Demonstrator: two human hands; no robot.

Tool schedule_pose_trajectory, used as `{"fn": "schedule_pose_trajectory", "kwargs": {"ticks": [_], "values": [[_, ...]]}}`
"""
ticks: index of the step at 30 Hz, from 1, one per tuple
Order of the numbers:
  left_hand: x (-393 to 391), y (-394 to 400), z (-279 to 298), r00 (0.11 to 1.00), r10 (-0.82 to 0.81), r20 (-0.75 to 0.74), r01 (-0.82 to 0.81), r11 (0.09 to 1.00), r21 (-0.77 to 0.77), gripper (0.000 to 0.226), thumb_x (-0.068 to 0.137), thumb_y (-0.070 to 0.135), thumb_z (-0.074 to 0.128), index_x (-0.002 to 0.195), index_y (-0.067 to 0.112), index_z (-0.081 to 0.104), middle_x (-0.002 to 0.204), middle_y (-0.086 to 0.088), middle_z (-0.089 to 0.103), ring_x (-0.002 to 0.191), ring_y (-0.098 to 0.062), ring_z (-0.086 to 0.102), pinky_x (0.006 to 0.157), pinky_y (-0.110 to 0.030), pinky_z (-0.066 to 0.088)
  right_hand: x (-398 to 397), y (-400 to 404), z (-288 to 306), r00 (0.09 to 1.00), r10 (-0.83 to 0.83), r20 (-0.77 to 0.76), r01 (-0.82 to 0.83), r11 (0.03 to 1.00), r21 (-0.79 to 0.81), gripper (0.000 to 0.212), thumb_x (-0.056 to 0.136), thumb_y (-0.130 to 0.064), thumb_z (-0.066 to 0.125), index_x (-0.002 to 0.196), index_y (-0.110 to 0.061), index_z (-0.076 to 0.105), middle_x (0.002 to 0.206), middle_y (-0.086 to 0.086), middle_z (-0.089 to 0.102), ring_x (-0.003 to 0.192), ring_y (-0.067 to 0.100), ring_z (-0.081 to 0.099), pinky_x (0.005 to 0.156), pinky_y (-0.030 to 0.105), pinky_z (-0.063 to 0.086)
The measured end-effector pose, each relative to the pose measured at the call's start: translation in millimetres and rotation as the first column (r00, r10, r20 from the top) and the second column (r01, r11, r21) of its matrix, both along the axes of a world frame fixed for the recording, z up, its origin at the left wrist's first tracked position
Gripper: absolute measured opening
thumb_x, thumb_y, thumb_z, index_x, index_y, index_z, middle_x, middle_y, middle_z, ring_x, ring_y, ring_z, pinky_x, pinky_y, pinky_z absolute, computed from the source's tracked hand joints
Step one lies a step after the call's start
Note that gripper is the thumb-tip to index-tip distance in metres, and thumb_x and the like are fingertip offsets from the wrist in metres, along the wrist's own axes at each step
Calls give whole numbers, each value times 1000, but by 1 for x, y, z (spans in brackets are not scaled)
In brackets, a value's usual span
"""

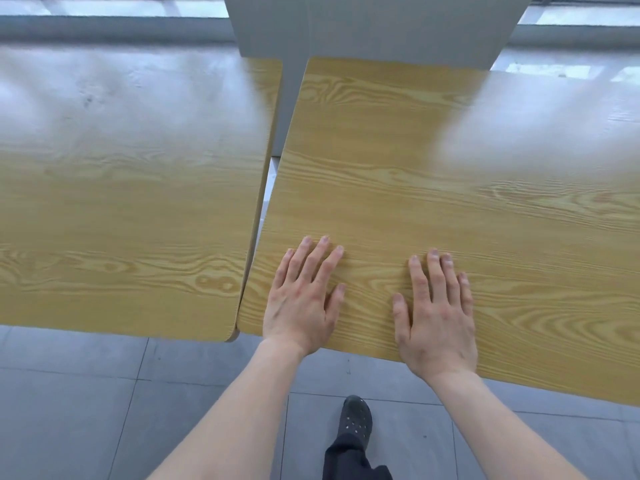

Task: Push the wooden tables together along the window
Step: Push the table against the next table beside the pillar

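Head view: two wood-grain tables side by side in front of the window (114,8). Left tabletop (131,188) sits roughly square to the window wall. Right tabletop (450,216) is skewed: its near-left corner touches, or nearly touches, the left table's near-right corner, and the gap between the two edges widens toward the window into a narrow wedge. Grain on both runs left-right; true long axis can't be judged, since both tops are cropped.

Hidden or cut off: left table runs off the left edge, right table off the right edge. No legs or frames visible. Strong window glare washes out the far part of both tops. A grey pillar (374,26) stands behind the gap, its top cropped. Floor in the wedge is barely visible.

Hands: both on the right tabletop near its front edge, palms down, forearms reaching in from below. Left hand (304,299) lies close to the table's left edge, fingers (322,258) spread, flat, pointing up and slightly right. Right hand (436,317) is beside it, apart, fingers loosely together, flat. Neither grips anything; both are just pressed flat on the surface.

Below: grey tile floor (86,403), one dark perforated shoe (356,419) and dark trouser leg.
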State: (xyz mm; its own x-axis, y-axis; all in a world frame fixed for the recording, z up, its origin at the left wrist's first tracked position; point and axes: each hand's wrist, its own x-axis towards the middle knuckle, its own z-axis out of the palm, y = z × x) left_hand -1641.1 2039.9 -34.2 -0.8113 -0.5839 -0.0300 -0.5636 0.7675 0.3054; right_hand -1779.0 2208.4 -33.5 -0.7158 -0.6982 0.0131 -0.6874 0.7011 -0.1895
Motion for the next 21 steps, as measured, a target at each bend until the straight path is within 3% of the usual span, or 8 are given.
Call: {"fn": "schedule_pose_trajectory", "kwargs": {"ticks": [7, 14, 21], "values": [[-23, -27, 53, 996, 18, 89, -18, 1000, -3, 62, 99, 56, 23, 155, 31, 35, 164, 7, 32, 155, -16, 19, 126, -36, 3, -37, -5, 47, 994, 23, 110, -18, 999, -41, 63, 101, -48, 27, 150, -14, 46, 158, 11, 43, 151, 28, 34, 122, 46, 29], [-93, -83, 102, 1000, 6, 21, -6, 1000, -14, 68, 98, 60, 18, 158, 30, 30, 166, 6, 28, 156, -17, 16, 128, -39, 9, -111, -47, 98, 991, -28, 132, 25, 999, 23, 61, 105, -47, 33, 159, -18, 32, 165, 5, 32, 156, 21, 22, 126, 38, 20], [-185, -172, 111, 998, -63, -3, 63, 998, 15, 61, 102, 55, 31, 158, 31, 28, 166, 7, 27, 156, -17, 16, 127, -39, 9, -194, -123, 115, 988, -104, 112, 94, 992, 84, 62, 104, -49, 32, 158, -18, 31, 165, 6, 32, 155, 22, 23, 125, 39, 22]]}}
